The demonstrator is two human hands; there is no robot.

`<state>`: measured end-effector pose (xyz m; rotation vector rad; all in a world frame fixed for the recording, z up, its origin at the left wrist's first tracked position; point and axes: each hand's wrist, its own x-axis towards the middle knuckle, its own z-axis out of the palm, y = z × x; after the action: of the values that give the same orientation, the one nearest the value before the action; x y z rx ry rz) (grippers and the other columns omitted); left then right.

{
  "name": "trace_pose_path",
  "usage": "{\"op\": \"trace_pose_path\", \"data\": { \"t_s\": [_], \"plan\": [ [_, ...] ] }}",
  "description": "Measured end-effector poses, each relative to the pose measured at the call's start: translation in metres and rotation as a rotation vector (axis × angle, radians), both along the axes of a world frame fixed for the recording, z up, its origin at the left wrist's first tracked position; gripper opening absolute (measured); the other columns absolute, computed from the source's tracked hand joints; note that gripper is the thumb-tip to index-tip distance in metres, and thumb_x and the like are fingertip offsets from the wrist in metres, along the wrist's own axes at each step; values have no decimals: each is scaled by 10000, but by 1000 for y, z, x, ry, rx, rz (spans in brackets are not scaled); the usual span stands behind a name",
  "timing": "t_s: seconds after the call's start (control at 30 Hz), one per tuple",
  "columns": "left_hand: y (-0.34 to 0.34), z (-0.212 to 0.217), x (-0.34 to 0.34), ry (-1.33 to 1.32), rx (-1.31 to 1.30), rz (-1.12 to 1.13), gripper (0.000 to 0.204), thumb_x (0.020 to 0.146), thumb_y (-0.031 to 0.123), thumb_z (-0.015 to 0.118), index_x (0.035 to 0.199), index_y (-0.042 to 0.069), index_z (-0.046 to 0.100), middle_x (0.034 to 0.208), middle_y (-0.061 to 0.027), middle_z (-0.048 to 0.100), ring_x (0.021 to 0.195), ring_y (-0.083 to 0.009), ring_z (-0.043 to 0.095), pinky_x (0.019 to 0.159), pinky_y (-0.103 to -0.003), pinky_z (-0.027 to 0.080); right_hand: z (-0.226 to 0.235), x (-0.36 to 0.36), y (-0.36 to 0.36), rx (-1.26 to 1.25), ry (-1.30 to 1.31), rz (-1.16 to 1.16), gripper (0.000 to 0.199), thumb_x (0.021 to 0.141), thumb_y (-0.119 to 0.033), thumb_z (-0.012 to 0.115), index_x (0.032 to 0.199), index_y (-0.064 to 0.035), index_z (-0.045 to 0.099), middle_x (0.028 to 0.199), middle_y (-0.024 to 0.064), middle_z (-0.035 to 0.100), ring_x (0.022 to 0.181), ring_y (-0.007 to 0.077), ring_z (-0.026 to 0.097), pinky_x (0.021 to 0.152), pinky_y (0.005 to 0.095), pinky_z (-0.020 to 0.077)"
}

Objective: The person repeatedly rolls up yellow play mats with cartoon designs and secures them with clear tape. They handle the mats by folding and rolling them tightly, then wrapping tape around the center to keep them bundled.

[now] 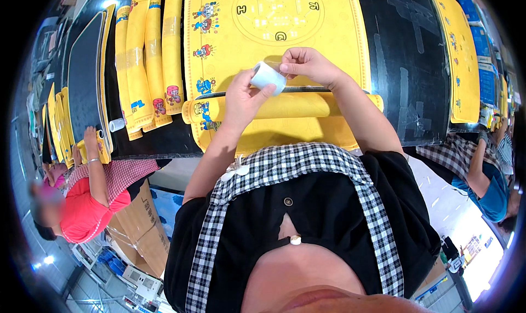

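Observation:
My left hand (pixel 243 98) is closed round a wide roll of clear tape (pixel 268 79), tilted, with its hollow core facing up and left. Close beside the roll, my right hand (pixel 310 66) pinches the loose end of the tape between thumb and fingers. Both hands are above a yellow printed mat (pixel 337 33) with a round design and small cartoon figures. The mat's near part is rolled into a tube (pixel 290 106) that lies crosswise below my wrists. A dark edge of the mat shows along the tube's far side.
Several taped yellow rolls (pixel 172 44) lie on the black table (pixel 397 50) to the left, near another tape roll (pixel 116 125). A stack of flat mats (pixel 85 72) lies beyond them. Co-workers in a red top (pixel 90 214) and a blue top (pixel 493 195) are at either side.

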<state>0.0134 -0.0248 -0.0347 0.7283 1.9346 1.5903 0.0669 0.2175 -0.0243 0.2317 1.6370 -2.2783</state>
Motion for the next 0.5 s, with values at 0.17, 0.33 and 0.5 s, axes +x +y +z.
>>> {"op": "trace_pose_path", "data": {
  "t_s": [0.17, 0.33, 0.5],
  "plan": [
    [-35, 32, 38, -687, 51, -46, 447, 1005, 206, 664, 1391, 36, 515, 1241, -104, 661, 1053, -188, 675, 880, -332, 573, -7, 6, -11, 745, -5, 216, 237, 848, -259, 817, 946, -96, 675, 894, 23, 687, 878, 151, 649, 795, 314, 523],
    [-71, -1, 80, -757, 14, -246, 425, 1050, 225, 576, 1418, 41, 469, 1213, -111, 670, 1016, -188, 696, 840, -347, 597, -2, 12, -32, 1176, 224, 273, 360, 757, -334, 838, 1008, -140, 666, 1090, 64, 642, 1129, 292, 601, 966, 460, 458],
    [-44, 17, 67, -802, -30, -39, 378, 1064, 288, 547, 1349, 45, 499, 1060, -121, 695, 876, -190, 721, 737, -328, 612, -6, 5, -26, 1287, 182, 230, 433, 729, -364, 861, 1034, -143, 648, 1104, 49, 650, 1104, 290, 615, 953, 463, 458]
  ]
}}
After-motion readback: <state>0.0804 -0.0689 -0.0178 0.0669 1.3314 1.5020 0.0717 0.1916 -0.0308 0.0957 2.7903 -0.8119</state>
